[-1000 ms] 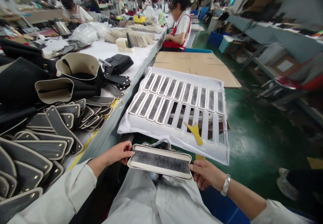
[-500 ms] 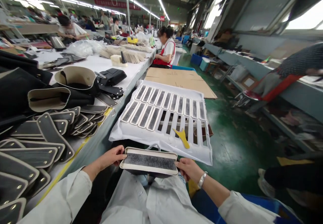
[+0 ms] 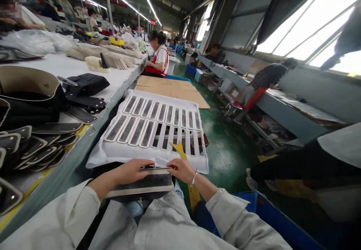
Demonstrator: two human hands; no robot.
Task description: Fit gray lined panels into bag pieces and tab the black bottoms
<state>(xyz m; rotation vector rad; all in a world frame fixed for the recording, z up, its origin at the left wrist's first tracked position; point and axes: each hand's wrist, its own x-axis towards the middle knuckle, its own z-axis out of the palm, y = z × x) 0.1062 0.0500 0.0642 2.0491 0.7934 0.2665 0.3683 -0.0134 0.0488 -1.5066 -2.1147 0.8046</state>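
On my lap lies a small boxy bag (image 3: 143,184), with a long dark grey panel edged in cream facing up. My left hand (image 3: 131,173) reaches over its far side, fingers pinched on the far edge. The thumb and fingers of my right hand (image 3: 182,170) are closed on the same edge, near its right corner. The part beneath my fingers is partly hidden. Just beyond, a white cloth-covered frame (image 3: 118,159) holds rows of cream-edged dark panels (image 3: 139,131). A yellow forked piece (image 3: 178,149) lies over its open slots.
To the left, a long worktable (image 3: 84,139) carries stacked dark straps (image 3: 42,148), black bag bodies (image 3: 34,92) and a cream block (image 3: 94,64). Cardboard (image 3: 169,90) lies beyond the frame. A blue bin (image 3: 270,216) stands low at right; people work farther off.
Both hands have moved from the bag's two ends to its far edge, closer together. The bag has tilted and sits more to the left in view. The view has swung right.
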